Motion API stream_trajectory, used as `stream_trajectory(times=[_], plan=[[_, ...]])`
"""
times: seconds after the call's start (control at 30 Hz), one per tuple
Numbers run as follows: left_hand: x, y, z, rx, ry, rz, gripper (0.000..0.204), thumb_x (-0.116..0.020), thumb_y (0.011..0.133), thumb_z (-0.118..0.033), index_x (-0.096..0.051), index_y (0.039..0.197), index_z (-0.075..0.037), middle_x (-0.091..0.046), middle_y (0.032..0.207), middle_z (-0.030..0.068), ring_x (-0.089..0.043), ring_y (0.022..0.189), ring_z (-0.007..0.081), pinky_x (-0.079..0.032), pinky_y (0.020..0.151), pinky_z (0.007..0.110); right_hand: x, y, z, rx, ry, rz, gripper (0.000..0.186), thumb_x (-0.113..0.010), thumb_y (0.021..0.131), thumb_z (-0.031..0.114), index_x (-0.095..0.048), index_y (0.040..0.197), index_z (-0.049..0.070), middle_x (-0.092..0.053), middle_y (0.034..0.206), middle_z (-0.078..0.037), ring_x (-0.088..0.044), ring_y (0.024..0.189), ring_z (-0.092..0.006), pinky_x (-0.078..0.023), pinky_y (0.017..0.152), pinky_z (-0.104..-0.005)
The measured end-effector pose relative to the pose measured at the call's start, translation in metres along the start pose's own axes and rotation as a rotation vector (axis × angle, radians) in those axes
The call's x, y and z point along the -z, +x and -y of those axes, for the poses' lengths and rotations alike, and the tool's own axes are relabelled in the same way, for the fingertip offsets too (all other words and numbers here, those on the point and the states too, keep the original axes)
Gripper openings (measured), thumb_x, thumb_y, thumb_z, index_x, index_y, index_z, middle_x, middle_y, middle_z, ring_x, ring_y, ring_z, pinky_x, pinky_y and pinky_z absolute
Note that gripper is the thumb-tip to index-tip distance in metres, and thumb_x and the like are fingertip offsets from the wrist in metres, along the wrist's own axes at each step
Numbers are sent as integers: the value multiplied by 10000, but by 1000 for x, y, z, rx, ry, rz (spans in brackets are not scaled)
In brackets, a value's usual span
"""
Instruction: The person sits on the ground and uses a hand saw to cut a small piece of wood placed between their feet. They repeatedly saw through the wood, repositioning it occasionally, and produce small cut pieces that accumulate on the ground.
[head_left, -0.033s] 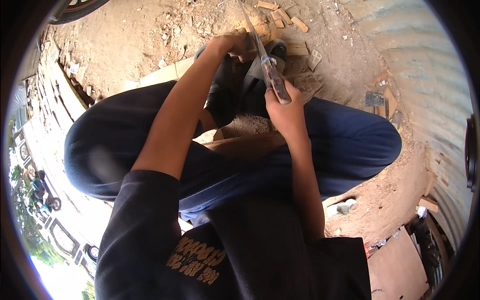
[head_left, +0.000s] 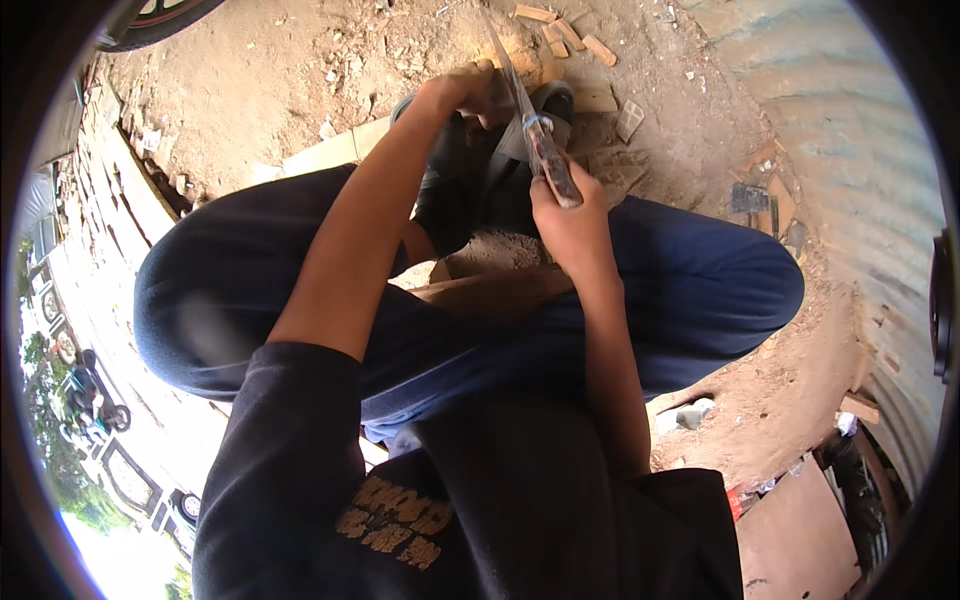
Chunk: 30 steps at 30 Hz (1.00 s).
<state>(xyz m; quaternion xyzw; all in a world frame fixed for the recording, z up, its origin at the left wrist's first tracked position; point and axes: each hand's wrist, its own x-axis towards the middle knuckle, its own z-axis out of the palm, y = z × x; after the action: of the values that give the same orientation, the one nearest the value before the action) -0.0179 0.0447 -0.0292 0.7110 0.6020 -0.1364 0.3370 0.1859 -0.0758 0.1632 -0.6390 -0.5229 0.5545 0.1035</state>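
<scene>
My right hand (head_left: 574, 218) is wrapped round the worn brown handle of what looks like a handsaw (head_left: 549, 160), bound with a pale blue band. Its long blade tapers away from me and is seen nearly edge-on, so no teeth show. Left of the blade, my left hand (head_left: 462, 90) curls down over something at my feet. Its fingertips and what they press on are mostly hidden. Dark sandals (head_left: 553, 98) are on my feet, close beside the blade. Yellowish sawdust (head_left: 512, 45) lies heaped on the ground just past them.
Several small cut wood pieces (head_left: 599, 50) lie beyond my feet. A corrugated metal sheet (head_left: 840, 110) curves along the right, with a dark-headed tool (head_left: 748, 198) near it. Planks (head_left: 130, 165) lie at the left. Part of a wheel (head_left: 160, 22) shows at the far left.
The whole view has shifted very slightly. Both hands and the saw stay in almost the same place, with no change of grip.
</scene>
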Motion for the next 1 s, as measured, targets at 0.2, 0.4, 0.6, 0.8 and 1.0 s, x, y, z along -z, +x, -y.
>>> stream_trajectory(times=[0.2, 0.4, 0.6, 0.8, 1.0], plan=[[4, 15, 7, -3, -4, -69, 486, -806, 681, -196, -628, 1119, -82, -675, 952, 142, -685, 852, 268, -562, 684, 410, -18, -47, -50, 440, 71, -253, 507, -566, 827, -15, -527, 1332, 17, -651, 1016, -268, -651, 958, -429, -518, 804, -426], [-50, 37, 42, -163, 67, -350, 426, -756, 715, -147, -635, 1123, -115, -671, 730, 117, -695, 683, 281, -570, 571, 403, -31, 8, -22, 348, 21, -192, 500, -577, 837, 18, -525, 1334, 15, -672, 911, -263, -665, 881, -416, -515, 767, -454], [10, 11, -2, -13, -30, 107, 325, -759, 727, -139, -678, 1037, -90, -670, 839, 162, -701, 776, 264, -565, 608, 381, -23, -27, -40, 365, 99, -267, 390, -569, 876, -7, -588, 1266, -23, -692, 1013, -204, -695, 968, -217, -505, 859, -322], [8, 14, 7, -41, -27, 17, 213, -743, 672, -125, -698, 870, -60, -659, 820, 185, -677, 709, 258, -544, 588, 373, -28, 18, -37, 310, 88, -209, 490, -577, 806, -30, -578, 1294, 6, -676, 1034, -247, -675, 1023, -356, -518, 868, -373], [16, 13, -3, -63, -31, 93, 188, -727, 702, -110, -701, 883, -68, -663, 704, 132, -678, 645, 260, -538, 555, 398, -27, 6, -28, 386, 50, -290, 347, -571, 861, 12, -617, 1204, -12, -666, 833, -142, -642, 760, -166, -509, 735, -327]])
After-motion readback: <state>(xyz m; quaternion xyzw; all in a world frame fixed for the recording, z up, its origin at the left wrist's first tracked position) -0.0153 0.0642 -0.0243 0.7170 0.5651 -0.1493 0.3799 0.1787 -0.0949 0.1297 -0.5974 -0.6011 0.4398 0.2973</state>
